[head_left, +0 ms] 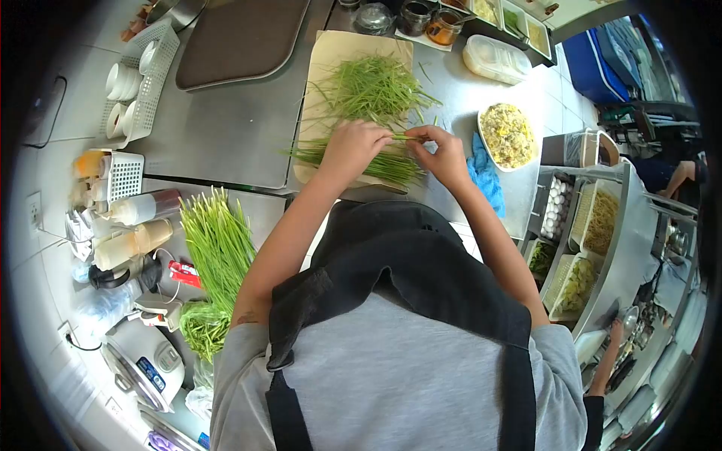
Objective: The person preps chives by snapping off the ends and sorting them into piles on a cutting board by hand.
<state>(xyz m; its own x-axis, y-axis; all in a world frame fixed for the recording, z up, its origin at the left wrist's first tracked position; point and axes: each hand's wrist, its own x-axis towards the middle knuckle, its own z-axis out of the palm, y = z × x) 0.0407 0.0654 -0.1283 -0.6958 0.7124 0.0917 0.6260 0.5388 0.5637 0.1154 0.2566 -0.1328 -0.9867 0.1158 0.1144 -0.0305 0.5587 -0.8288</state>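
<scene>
While a thick bunch of long green leaves lies at the person's left, its nearer end in clear plastic, eggs and noodles sit in containers past the near right corner of the steel bench. The black apron comes up close to the bench's near edge.

Just beyond it, at the near end of a pale cutting board, a flattened bunch of green stalks lies crosswise, running out past the board's left and right edges. Above this bunch the two bare hands face each other, a few thin stalks between them. The left hand has its fingers bent and pressed together, the tips gripping one end of those few; the right hand pinches the other end between thumb and forefinger.

Right of it, a crumpled blue cloth lies near the bench's right edge, just beside a white dish full of a yellow and green chopped mix.

Farther off, a loose heap of green stalks covers the middle of the board's far half. A brown tray occupies the far left, a clear container the far right, and jars stand along the far edge.
</scene>
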